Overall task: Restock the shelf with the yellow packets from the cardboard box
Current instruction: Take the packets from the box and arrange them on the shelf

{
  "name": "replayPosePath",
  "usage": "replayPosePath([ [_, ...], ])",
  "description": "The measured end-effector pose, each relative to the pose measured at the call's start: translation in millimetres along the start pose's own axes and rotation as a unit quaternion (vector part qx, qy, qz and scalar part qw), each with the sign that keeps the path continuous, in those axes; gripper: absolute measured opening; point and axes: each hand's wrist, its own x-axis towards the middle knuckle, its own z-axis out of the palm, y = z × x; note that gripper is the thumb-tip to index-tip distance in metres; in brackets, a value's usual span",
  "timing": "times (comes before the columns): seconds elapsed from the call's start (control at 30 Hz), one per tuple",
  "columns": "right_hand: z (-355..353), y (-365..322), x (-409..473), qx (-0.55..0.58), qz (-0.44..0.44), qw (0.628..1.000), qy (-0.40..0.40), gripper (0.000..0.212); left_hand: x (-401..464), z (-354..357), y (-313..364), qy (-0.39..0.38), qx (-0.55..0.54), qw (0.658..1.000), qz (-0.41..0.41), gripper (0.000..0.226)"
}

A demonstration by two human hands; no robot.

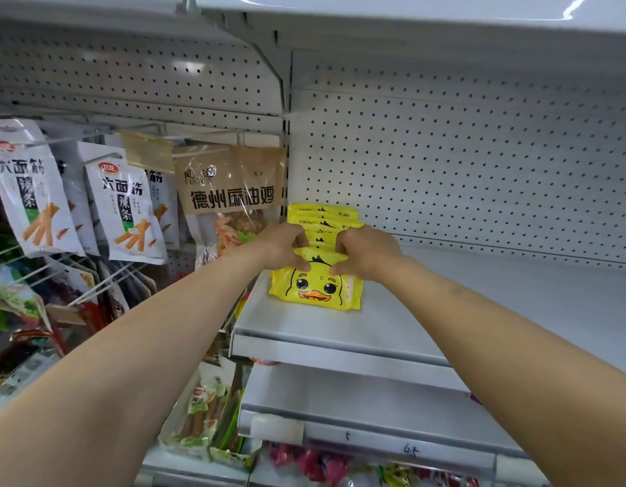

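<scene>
White shelf (462,311), left hand (281,244) and right hand (367,251) pinching front yellow packet (317,286) top edge, grip closed.

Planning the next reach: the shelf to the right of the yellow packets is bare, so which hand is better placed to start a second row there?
Probably the right hand. It grips the front packet on the side nearest the bare shelf; the left hand would have to cross over.
</scene>
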Motion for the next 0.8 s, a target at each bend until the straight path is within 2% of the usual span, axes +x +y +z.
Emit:
replayPosePath([
  [0.27, -8.1, -12.8, -18.1, -0.054, -0.020, 0.998, 0.039, 0.048, -27.5, -1.6, 3.3, 0.054, 0.022, 0.998, -0.014, 0.062],
  [0.43, -36.0, -36.9, -26.7, -0.017, -0.052, 0.995, 0.086, 0.053, -73.3, -39.7, -5.1, 0.159, 0.096, 0.982, -0.037, 0.054],
  [0.63, -65.2, -108.2, -36.3, 0.042, -0.126, 0.982, 0.134, 0.058, -143.3, -92.2, -37.1, 0.270, 0.135, 0.946, -0.114, 0.052],
  [0.8, -71.9, -184.4, -47.8, 0.079, -0.182, 0.973, 0.118, 0.052, -212.4, -115.2, -70.2, 0.282, 0.166, 0.927, -0.182, 0.052],
])
